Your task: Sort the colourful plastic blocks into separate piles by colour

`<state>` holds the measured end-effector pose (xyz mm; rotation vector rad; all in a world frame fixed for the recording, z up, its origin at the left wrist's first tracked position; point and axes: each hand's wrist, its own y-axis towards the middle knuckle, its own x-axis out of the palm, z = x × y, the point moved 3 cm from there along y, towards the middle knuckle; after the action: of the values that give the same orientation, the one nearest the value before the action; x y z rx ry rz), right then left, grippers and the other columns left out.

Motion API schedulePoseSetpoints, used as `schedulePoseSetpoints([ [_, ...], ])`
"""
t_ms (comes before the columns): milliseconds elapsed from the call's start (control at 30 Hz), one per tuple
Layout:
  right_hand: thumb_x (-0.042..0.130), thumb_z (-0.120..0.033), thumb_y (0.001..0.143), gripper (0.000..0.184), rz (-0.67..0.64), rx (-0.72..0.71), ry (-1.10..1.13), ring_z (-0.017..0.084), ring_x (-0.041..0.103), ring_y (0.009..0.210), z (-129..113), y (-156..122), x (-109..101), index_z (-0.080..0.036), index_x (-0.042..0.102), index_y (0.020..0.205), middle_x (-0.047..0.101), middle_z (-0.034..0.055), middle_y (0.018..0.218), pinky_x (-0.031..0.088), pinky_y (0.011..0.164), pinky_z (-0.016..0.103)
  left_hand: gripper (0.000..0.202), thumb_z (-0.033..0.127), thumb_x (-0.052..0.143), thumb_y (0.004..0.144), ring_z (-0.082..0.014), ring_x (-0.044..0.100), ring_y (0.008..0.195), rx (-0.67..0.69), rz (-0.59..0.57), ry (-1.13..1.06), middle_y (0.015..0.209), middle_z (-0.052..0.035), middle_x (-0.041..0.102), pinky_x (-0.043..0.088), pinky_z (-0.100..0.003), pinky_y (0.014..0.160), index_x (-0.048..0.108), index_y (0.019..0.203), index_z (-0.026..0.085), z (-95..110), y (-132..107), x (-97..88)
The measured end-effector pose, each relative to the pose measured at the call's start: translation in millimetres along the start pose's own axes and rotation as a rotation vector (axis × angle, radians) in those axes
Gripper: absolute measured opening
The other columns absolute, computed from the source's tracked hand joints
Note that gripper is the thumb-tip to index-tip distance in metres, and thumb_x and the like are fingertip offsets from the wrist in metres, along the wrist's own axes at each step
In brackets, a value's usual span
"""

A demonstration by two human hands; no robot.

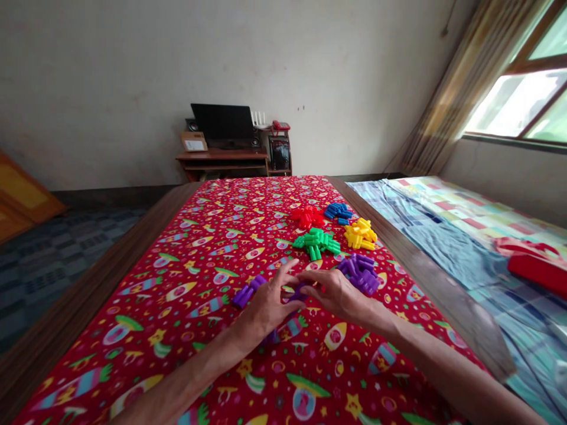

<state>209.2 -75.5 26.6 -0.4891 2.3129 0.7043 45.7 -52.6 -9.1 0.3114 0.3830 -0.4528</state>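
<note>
Left hand (268, 304) and right hand (332, 295) reach toward each other, their fingertips nearly meeting around a small purple plastic piece (297, 290); whether either hand is clamped on it cannot be told from this view.

Pale plaster wall (110, 88) fills the room ahead. At 12 o'clock, a wooden desk (221, 156) stands against it, holding a black monitor (222, 125). At 2 o'clock are a bright window (518, 100) and a tan curtain (443, 88). At 3 o'clock, a bed with a blue and checked cover (465, 236) holds a red bag (535, 265).

A long wooden table (88, 289) runs ahead of the person, spread with a red cloth printed with rockets and stars (186, 307). Small ribbed plastic pieces lie on the cloth in heaps by colour. A purple heap (359, 273) sits near the right hand at 1 o'clock. Farther off are a green heap (315, 243) at 12 o'clock, a yellow heap (360, 234) at 1 o'clock, and a red heap (306, 217) beside a blue heap (338, 212) at 12 o'clock. A short purple cluster (247, 292) touches the left hand at 9 o'clock, and another purple piece (270, 337) lies partly hidden beneath that hand.
</note>
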Motion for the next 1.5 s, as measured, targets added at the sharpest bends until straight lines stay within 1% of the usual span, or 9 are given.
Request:
schedulePoseSetpoints([
  [233,0.047,-0.027,0.096,0.023,0.163,0.075,-0.218,0.015,0.064,0.072,23.6,-9.1,-24.5,-0.017,0.068,0.098,0.071,0.0059,0.084,0.044,0.066,0.023,0.061,0.018,0.071,0.076,-0.0156,0.070,0.084,0.013,0.027,0.091,0.106,-0.0007,0.069,0.060,-0.031,0.077,0.048,0.131,0.028,-4.6,-2.8,-2.6],
  [433,0.042,-0.023,0.096,0.028,-0.013,0.201,-0.594,0.017,0.059,0.079,57.9,-26.1,-53.2,-0.016,0.067,0.084,0.067,0.0089,0.083,0.043,0.074,0.028,0.046,0.012,0.066,0.079,-0.0216,0.065,0.109,0.111,-0.099,0.396,0.118,-0.0038,0.068,0.053,-0.036,0.094,0.057,0.122,0.027,-4.9,-2.5,-5.5],
  [533,0.042,-0.022,0.095,0.028,0.062,0.243,-0.660,0.019,0.059,0.085,63.2,-29.4,-57.7,-0.017,0.068,0.087,0.068,0.0094,0.087,0.045,0.079,0.031,0.047,0.012,0.066,0.078,-0.0222,0.065,0.108,0.095,-0.105,0.390,0.118,-0.0044,0.068,0.053,-0.036,0.094,0.058,0.123,0.027,-8.4,-2.4,-5.8],
  [667,0.043,-0.026,0.097,0.027,0.194,0.084,-0.420,0.019,0.062,0.086,33.4,-26.5,-43.8,-0.018,0.069,0.099,0.070,0.0092,0.093,0.047,0.080,0.031,0.040,0.026,0.069,0.079,-0.0214,0.067,0.100,0.045,0.025,0.176,0.114,-0.0055,0.067,0.057,-0.033,0.084,0.061,0.118,0.024,-6.1,0.3,-7.4],
  [800,0.053,-0.036,0.094,0.038,0.045,0.017,-0.072,0.015,0.065,0.076,-0.2,-22.5,-3.9,-0.019,0.057,0.128,0.071,0.0057,0.094,0.048,0.068,0.025,0.032,0.044,0.064,0.083,-0.0194,0.066,0.091,-0.034,0.153,-0.011,0.100,-0.0048,0.066,0.058,-0.029,0.075,0.061,0.105,0.021,-0.8,-1.8,-5.0],
  [967,0.058,-0.031,0.090,0.028,0.048,0.094,-0.001,0.012,0.060,0.057,-0.3,-15.1,19.2,-0.016,0.064,0.114,0.070,0.0016,0.074,0.043,0.055,0.021,0.028,0.047,0.054,0.090,-0.0177,0.067,0.081,-0.038,0.117,0.070,0.088,-0.0027,0.068,0.056,-0.027,0.074,0.059,0.098,0.020,5.3,-6.9,-3.3],
  [1133,0.053,-0.027,0.092,0.025,0.220,0.141,-0.161,0.016,0.067,0.075,25.2,-20.6,-32.9,-0.018,0.067,0.111,0.074,0.0054,0.088,0.049,0.068,0.024,0.025,0.036,0.050,0.093,-0.0217,0.062,0.108,0.218,-0.003,0.479,0.114,-0.0065,0.066,0.050,-0.034,0.097,0.063,0.110,0.023,6.1,2.2,-26.2],
  [1267,0.052,-0.031,0.092,0.025,0.270,0.231,-0.326,0.018,0.068,0.077,53.3,-41.4,-77.9,-0.018,0.071,0.103,0.075,0.0072,0.091,0.051,0.070,0.027,0.035,0.033,0.053,0.090,-0.0263,0.051,0.124,0.260,-0.027,0.803,0.129,-0.0093,0.058,0.042,-0.042,0.107,0.060,0.122,0.023,-26.7,2.1,-55.2],
  [1500,0.055,-0.029,0.089,0.022,0.357,0.172,-0.420,0.021,0.069,0.086,81.1,-59.1,-87.8,-0.020,0.074,0.096,0.074,0.0087,0.096,0.054,0.079,0.033,0.038,0.035,0.053,0.089,-0.0246,0.052,0.125,0.203,-0.072,0.823,0.132,-0.0067,0.057,0.040,-0.039,0.109,0.057,0.126,0.025,-77.0,-6.7,-76.7],
])
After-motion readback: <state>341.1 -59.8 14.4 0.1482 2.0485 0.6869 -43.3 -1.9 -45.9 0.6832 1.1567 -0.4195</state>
